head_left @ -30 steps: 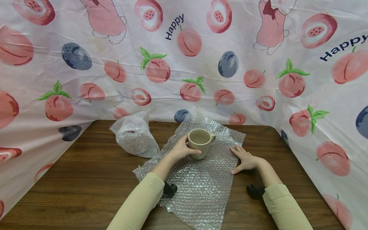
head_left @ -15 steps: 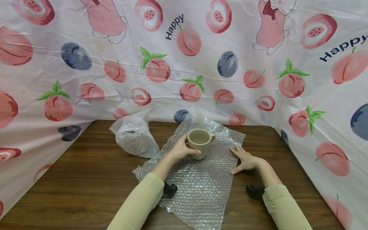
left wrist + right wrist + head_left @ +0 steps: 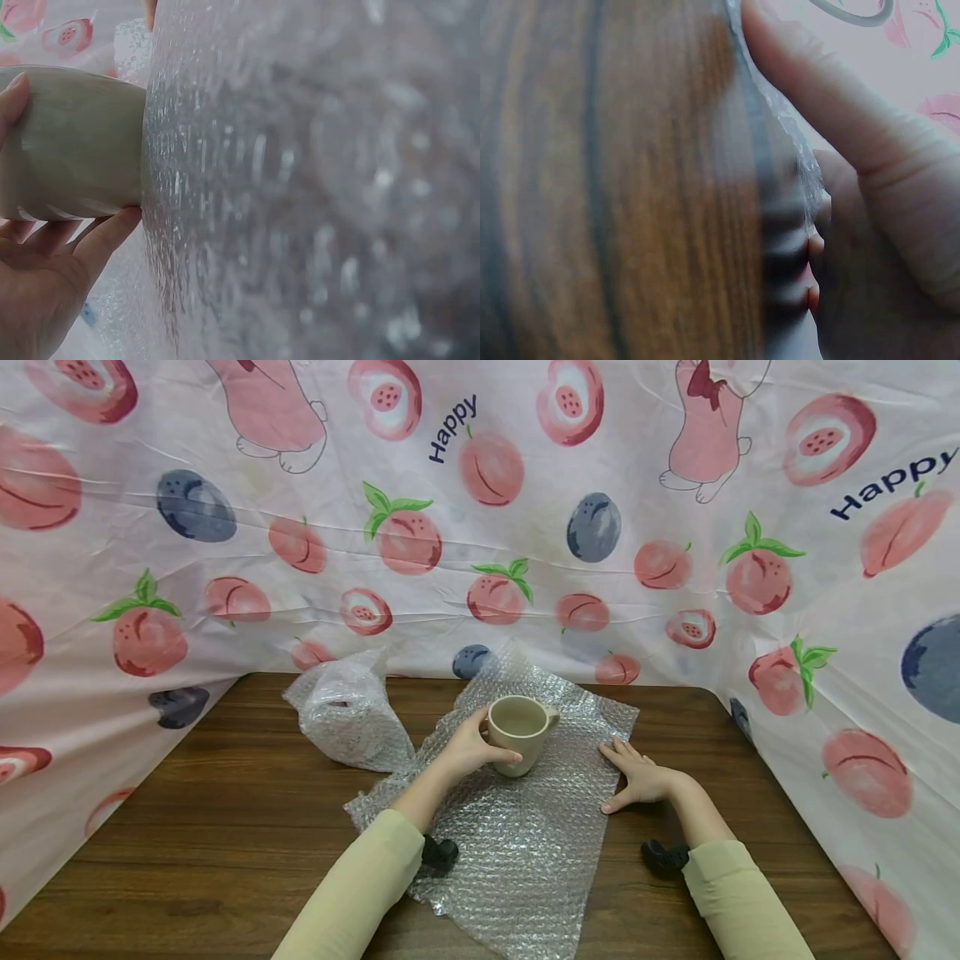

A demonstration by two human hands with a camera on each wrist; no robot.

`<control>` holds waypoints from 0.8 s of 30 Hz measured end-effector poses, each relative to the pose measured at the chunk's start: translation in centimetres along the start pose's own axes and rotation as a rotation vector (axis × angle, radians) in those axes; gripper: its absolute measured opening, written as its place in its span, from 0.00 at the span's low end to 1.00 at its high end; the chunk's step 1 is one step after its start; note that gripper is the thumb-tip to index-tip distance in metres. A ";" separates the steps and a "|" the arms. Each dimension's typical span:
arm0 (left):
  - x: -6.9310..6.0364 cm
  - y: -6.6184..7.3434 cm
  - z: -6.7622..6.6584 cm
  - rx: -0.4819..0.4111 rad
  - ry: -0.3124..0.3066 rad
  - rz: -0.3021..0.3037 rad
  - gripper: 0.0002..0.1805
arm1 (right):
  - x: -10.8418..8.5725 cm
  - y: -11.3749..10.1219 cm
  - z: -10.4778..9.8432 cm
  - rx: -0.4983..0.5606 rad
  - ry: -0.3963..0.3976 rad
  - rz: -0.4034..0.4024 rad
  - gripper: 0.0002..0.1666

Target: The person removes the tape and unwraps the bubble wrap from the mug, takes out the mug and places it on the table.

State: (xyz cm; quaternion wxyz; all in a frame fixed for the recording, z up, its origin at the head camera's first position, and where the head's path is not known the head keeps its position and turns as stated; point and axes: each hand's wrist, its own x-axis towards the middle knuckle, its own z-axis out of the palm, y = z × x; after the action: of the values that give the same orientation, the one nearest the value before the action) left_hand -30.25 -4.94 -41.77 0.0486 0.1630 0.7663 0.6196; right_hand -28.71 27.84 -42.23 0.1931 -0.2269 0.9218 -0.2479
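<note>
Before printed cloth (image 3: pixel 525 552), on one table (image 3: pixel 225 835), one mug (image 3: pixel 525 735) is gripped by curled fingers of the left hand (image 3: pixel 474 747), on one bubble-wrap sheet (image 3: pixel 525 843) whose right edge is touched by the spread-fingered right hand (image 3: pixel 641 779), one bubble-wrap bundle (image 3: pixel 348 718) being flanked by wood toward the table's left edge.

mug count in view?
1: the beige mug, on the flat bubble wrap sheet, gripped by the left hand. The bubble-wrapped bundle, left of it, could hide another; can't tell.

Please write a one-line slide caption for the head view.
Left hand gripping a beige mug on a bubble-wrap sheet, right hand spread at the sheet's right edge.
</note>
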 end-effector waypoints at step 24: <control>-0.4 -0.1 -1.2 0.003 0.047 0.029 0.52 | 0.9 1.1 -0.7 -0.016 -0.004 -0.038 0.71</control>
State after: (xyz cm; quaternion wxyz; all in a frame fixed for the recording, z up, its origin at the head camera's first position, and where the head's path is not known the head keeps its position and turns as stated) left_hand -30.26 -6.21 -41.64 0.0214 0.1593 0.7657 0.6228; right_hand -30.12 28.52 -42.52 0.1883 -0.2466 0.9189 -0.2437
